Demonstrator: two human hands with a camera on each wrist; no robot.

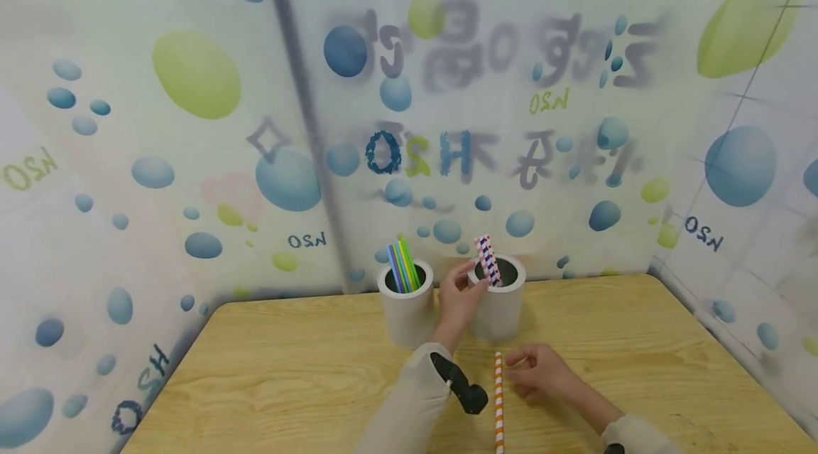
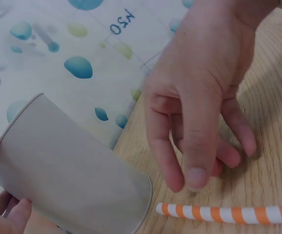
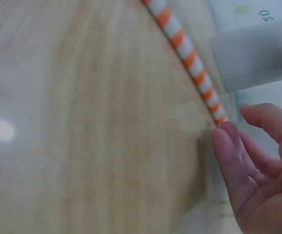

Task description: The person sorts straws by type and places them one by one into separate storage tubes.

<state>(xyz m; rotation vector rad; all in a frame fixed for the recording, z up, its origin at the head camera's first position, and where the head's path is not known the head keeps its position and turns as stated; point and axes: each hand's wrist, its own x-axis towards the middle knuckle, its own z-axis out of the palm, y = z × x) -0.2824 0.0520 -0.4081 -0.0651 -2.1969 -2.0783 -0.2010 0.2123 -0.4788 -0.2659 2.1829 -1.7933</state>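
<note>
My left hand point(image 1: 456, 298) holds the right-hand white cup point(image 1: 498, 315) near its rim, with thumb and fingers against its side. Patterned straws point(image 1: 488, 260) in pink, red and blue stand in that cup. An orange-and-white striped straw point(image 1: 499, 401) lies on the table in front of it, running toward the near edge. Beside the straw's far end is my right hand point(image 1: 540, 372), its fingers loosely bent and nothing held. The left wrist view shows the right hand's fingertips just above the striped straw point(image 2: 228, 215), close to the foot of the cup point(image 2: 77, 165).
A second white cup point(image 1: 409, 315) stands to the left, holding several straws point(image 1: 402, 266) in green, yellow, blue and purple. Both cups are near the back of the wooden table point(image 1: 287, 369). Behind the table hangs a printed curtain point(image 1: 275, 70) with blue and green drops.
</note>
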